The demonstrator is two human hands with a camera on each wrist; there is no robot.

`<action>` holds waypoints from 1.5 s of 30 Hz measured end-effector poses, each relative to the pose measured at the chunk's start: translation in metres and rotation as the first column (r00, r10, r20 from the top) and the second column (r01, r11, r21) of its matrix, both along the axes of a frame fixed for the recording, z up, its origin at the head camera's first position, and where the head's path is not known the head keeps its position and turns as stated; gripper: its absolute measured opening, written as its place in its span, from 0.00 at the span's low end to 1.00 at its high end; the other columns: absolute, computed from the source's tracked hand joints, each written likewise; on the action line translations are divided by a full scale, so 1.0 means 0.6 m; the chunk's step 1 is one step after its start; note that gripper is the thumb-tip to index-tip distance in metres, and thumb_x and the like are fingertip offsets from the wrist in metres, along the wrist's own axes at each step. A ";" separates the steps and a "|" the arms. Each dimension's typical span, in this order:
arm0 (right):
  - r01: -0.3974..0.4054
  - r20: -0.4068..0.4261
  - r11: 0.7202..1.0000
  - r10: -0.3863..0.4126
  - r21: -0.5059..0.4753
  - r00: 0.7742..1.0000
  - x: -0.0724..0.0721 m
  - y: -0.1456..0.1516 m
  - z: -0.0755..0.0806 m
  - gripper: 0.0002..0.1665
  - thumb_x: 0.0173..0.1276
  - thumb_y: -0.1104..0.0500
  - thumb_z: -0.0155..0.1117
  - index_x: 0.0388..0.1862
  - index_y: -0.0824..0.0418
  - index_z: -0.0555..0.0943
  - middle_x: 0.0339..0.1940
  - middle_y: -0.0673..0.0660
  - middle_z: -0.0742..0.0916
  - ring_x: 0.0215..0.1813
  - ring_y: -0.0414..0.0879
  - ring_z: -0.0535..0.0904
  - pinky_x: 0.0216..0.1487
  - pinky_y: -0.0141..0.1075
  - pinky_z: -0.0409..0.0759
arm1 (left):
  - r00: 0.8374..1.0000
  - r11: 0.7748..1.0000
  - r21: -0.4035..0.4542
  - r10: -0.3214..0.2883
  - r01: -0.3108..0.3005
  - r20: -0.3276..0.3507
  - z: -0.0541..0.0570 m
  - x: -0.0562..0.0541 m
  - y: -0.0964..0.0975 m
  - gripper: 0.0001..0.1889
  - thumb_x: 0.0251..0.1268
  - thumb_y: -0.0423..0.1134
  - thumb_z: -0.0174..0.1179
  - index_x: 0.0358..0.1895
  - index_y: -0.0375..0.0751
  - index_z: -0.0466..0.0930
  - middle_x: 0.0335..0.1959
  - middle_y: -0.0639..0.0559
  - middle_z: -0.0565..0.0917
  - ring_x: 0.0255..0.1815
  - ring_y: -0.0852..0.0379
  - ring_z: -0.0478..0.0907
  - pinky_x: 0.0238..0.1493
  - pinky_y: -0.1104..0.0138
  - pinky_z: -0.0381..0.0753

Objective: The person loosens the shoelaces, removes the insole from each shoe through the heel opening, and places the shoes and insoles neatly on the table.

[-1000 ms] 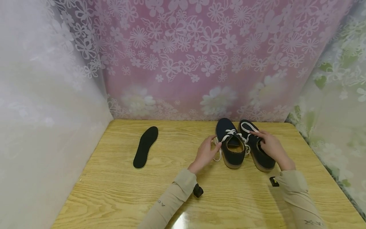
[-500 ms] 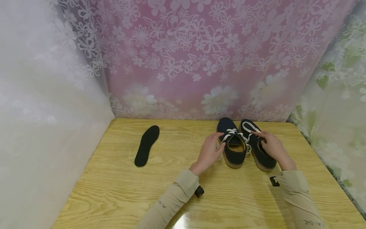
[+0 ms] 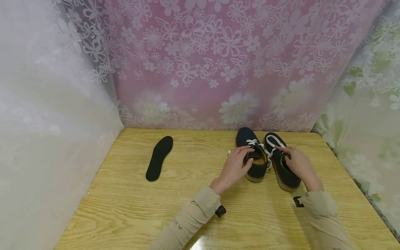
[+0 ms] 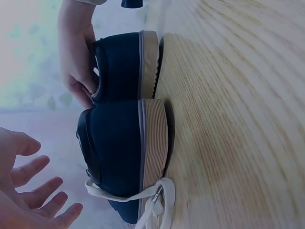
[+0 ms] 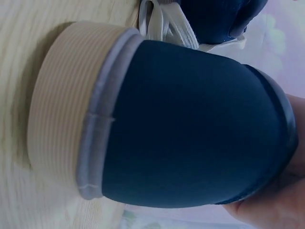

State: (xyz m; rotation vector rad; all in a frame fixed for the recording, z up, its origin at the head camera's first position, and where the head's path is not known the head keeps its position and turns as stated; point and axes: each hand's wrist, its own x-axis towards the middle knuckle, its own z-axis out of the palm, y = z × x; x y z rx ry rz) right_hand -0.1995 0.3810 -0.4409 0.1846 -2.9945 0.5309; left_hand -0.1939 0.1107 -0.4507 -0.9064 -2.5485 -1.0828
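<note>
Two navy lace-up sneakers with white laces stand side by side, toes pointing away: the left sneaker (image 3: 245,137) and the right sneaker (image 3: 286,180). Over the left one's opening hovers my left hand (image 3: 233,167), fingers loosely bent and apart. The left wrist view shows the left hand (image 4: 28,191) beside the left sneaker (image 4: 114,148) with a gap between. My right hand (image 3: 299,166) grips the right sneaker at its tongue and opening; the thumb is partly hidden. In the right wrist view, the right sneaker's heel (image 5: 190,129) hides most of the fingers.
A black insole (image 3: 159,159) lies flat on the left part of the wooden table (image 3: 125,208). A pink floral curtain (image 3: 193,69) hangs behind the table, with pale sheets at both sides. Loose white laces (image 4: 155,205) hang beside the left sneaker.
My left hand has moved right, from the left sneaker's laces to over its opening. My right hand keeps its hold, and the right sneaker has shifted slightly toward me.
</note>
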 end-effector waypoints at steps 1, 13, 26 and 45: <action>0.003 -0.005 1.000 -0.003 0.002 1.000 0.001 0.000 -0.001 0.29 0.72 0.72 0.47 0.71 0.64 0.75 0.60 0.79 0.77 0.16 0.45 0.59 0.21 0.37 0.60 | 1.000 1.000 0.003 -0.006 0.006 0.004 0.001 0.001 0.001 0.17 0.79 0.43 0.55 0.65 0.47 0.78 0.70 0.48 0.75 0.71 0.53 0.70 0.70 0.62 0.71; 0.035 0.018 0.999 -0.035 -0.001 0.999 0.021 -0.011 0.007 0.30 0.71 0.73 0.48 0.71 0.65 0.75 0.56 0.79 0.79 0.15 0.46 0.61 0.20 0.37 0.61 | 0.996 0.997 -0.032 -0.068 0.067 -0.052 0.005 0.021 0.019 0.14 0.79 0.41 0.56 0.61 0.47 0.81 0.67 0.50 0.77 0.70 0.52 0.71 0.72 0.63 0.68; 0.046 -0.021 0.998 -0.045 0.050 0.999 0.041 -0.030 0.011 0.28 0.70 0.72 0.53 0.68 0.66 0.76 0.51 0.81 0.80 0.15 0.47 0.62 0.19 0.37 0.61 | 0.965 0.957 -0.219 -0.222 0.188 -0.142 0.003 0.065 0.074 0.14 0.80 0.44 0.54 0.62 0.52 0.81 0.67 0.55 0.77 0.72 0.58 0.69 0.75 0.72 0.59; 0.056 -0.064 0.997 -0.053 0.048 0.997 0.045 -0.036 0.004 0.28 0.68 0.73 0.53 0.67 0.68 0.77 0.45 0.78 0.82 0.14 0.47 0.61 0.18 0.37 0.60 | 0.911 0.834 -0.500 -0.369 0.236 -0.185 -0.041 0.084 0.107 0.30 0.79 0.52 0.52 0.79 0.49 0.60 0.76 0.53 0.65 0.76 0.59 0.63 0.75 0.72 0.58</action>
